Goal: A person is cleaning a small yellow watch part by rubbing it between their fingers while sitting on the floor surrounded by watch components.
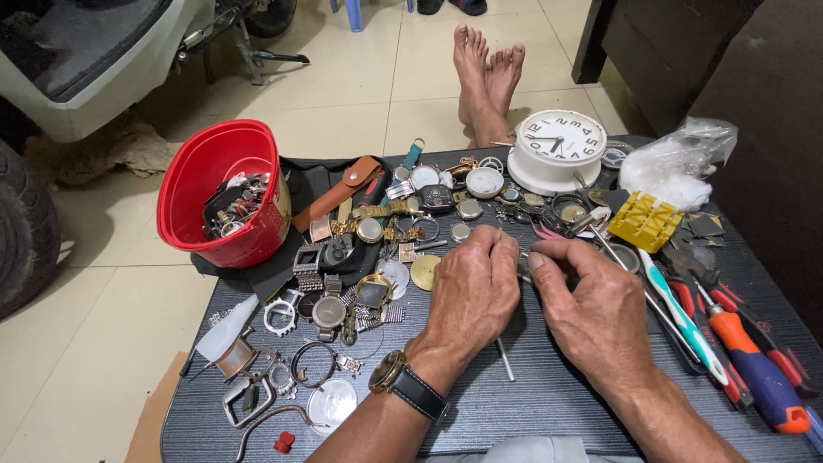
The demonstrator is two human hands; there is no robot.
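Left hand (474,287) and right hand (591,300) pinched together on a small hidden part, thin metal pin (505,358) under left hand

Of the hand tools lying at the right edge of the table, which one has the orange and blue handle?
The thick screwdriver, farthest right beside the right hand. The toothbrush next to it is white and teal, and the pliers between them have red grips.
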